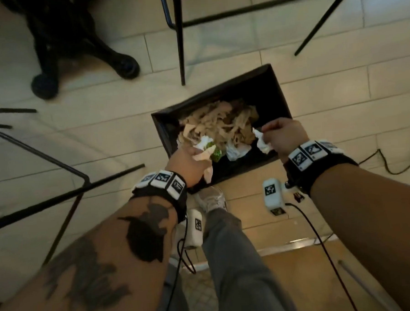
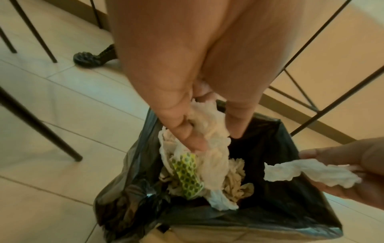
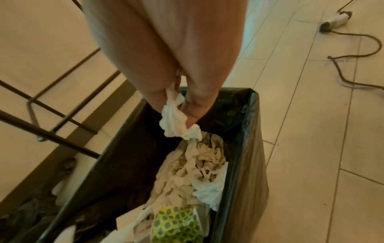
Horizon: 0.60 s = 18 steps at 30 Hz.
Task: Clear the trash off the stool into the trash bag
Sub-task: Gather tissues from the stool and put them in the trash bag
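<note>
A bin lined with a black trash bag (image 1: 274,85) (image 2: 290,189) (image 3: 245,148) stands on the tiled floor, holding a heap of crumpled brown paper (image 1: 221,123). My left hand (image 1: 187,163) (image 2: 199,136) hangs over its near left corner and grips a bunch of crumpled napkins (image 2: 209,128) with a green-dotted wrapper (image 1: 215,154) (image 2: 187,176) (image 3: 176,225). My right hand (image 1: 281,137) (image 3: 182,106) is above the bag's right side and pinches a twisted white tissue (image 1: 261,144) (image 2: 307,172) (image 3: 176,125). The stool seat is out of view.
Thin black metal legs (image 1: 180,37) of stools and tables stand behind and to the left of the bin. An ornate black table foot (image 1: 120,62) is at the far left. A dark cable (image 1: 389,164) (image 3: 349,65) trails on the floor at right. My shoe (image 1: 211,200) is just before the bin.
</note>
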{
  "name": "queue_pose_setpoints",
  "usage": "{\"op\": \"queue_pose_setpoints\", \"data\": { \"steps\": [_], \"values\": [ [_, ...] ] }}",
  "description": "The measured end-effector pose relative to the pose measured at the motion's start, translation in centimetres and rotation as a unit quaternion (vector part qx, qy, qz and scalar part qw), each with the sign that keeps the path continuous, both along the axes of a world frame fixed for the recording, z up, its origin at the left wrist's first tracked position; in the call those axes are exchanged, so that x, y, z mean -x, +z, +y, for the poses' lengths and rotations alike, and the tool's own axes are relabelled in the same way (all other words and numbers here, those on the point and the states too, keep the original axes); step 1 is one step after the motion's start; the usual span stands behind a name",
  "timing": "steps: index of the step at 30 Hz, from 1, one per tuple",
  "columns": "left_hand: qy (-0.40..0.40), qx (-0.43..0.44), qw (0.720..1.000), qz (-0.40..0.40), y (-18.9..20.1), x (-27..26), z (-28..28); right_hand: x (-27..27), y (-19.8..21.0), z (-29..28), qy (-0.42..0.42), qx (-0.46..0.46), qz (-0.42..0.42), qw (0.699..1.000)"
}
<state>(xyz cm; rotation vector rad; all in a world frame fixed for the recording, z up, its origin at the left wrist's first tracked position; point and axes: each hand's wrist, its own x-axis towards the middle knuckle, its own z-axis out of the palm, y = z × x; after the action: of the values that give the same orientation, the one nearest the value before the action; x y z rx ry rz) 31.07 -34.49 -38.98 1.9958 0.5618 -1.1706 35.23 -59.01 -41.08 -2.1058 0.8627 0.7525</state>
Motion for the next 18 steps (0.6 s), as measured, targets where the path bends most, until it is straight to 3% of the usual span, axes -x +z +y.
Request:
{"op": "queue_pose_setpoints", "data": {
  "steps": [4,9,13,18],
  "values": [
    [0.032,0.058,0.997,0.046,-3.0,0.8,0.0,0.5,-2.4,-0.1,0.009,-0.059,0.055,0.997],
    [0.085,0.113,0.989,0.033,-1.1,2.5,1.7,2.6,-1.0,0.0,0.031,-0.033,0.077,0.996],
    [0.166,0.131,0.977,0.008,4.3,5.0,5.7,3.6,5.1,2.6,0.083,-0.034,0.083,0.992],
    [0.140,0.071,0.987,-0.034,13.3,13.0,13.9,4.2,14.3,9.0,0.204,-0.057,0.051,0.976]
  ]
}}
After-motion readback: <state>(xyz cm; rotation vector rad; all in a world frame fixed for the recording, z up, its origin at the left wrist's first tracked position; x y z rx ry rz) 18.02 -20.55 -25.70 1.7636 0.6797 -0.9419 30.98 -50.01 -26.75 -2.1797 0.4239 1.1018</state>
